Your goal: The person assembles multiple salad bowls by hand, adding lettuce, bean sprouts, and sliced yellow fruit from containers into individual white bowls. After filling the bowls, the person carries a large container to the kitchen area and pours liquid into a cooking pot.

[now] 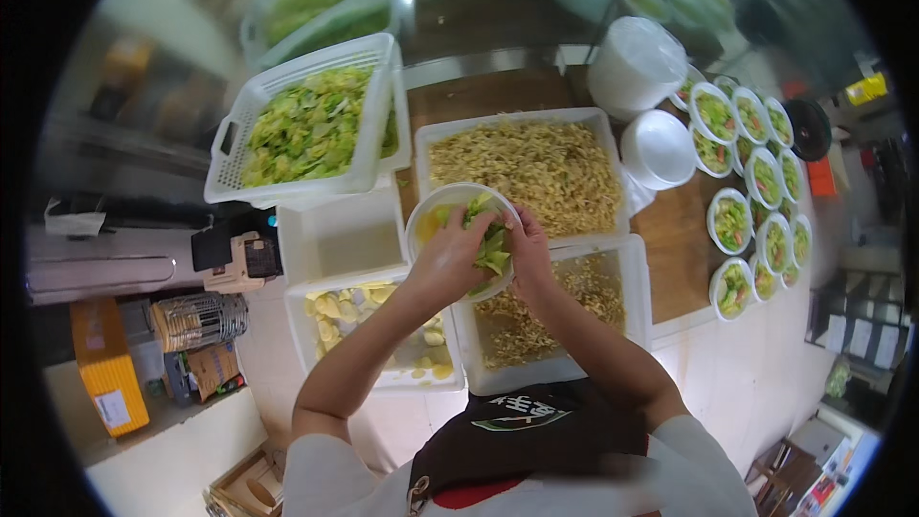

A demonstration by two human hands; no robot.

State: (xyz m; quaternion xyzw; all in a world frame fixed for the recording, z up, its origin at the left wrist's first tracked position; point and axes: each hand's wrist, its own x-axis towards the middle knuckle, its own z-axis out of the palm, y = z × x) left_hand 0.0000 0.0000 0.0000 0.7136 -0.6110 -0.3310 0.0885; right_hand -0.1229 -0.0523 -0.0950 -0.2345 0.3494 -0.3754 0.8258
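Note:
A round white bowl (421,203) is in front of me, over the edges of the white trays. Chopped lettuce (494,255) lies in it, with something yellow along its left side. My left hand (458,257) reaches into the bowl, its fingers bent around some of the lettuce. At the bowl's right rim, my right hand (529,247) is closed on the bowl, its fingertips close to the leaves. The undersides of both hands are hidden.
A white basket of chopped lettuce (311,124) stands at the far left. Trays hold shredded tan food (526,168), crumbly brown bits (574,297) and pale yellow slices (330,311). Stacked white bowls (637,67) stand at the back right, near several filled salad bowls (730,222).

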